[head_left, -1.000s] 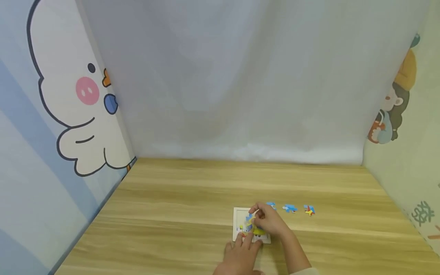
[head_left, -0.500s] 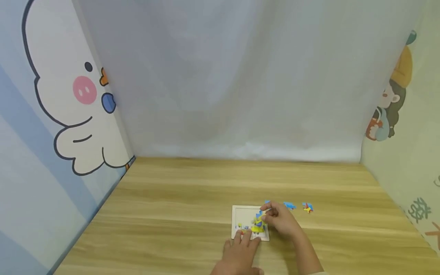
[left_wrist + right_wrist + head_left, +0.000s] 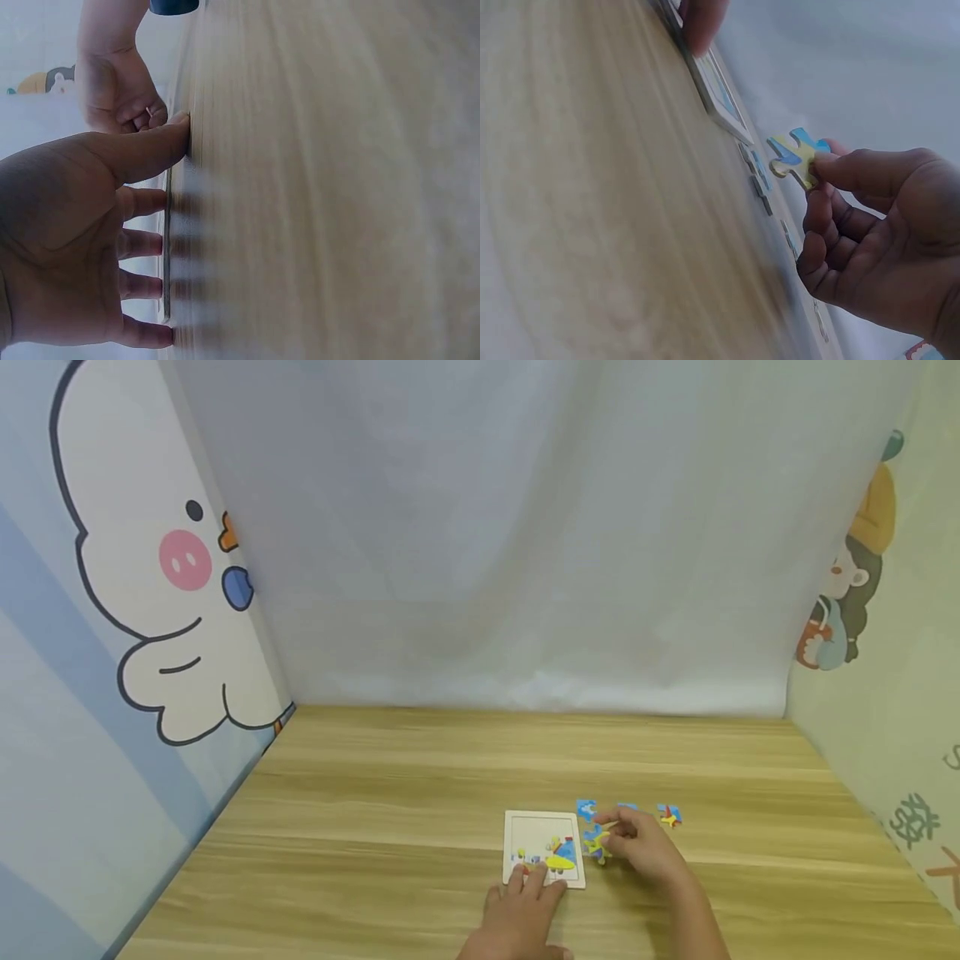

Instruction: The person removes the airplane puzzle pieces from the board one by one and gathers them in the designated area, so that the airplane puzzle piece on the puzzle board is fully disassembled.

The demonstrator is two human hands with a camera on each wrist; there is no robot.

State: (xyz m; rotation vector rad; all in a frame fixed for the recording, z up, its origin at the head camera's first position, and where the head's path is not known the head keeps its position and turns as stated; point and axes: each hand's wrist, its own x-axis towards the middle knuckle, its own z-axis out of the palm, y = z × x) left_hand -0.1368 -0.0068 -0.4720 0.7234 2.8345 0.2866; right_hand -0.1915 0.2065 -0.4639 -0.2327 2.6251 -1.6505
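The left hand (image 3: 525, 902) lies flat, fingers straight, pressing the puzzle board (image 3: 545, 848) on the table (image 3: 375, 827). Just right of the board, the right hand (image 3: 645, 847) pinches a yellow-and-blue puzzle piece (image 3: 796, 156) by its fingertips.

Tabletop (image 3: 592, 225) motion-blurred; loose pieces (image 3: 761, 180) indistinct; forearms cut off
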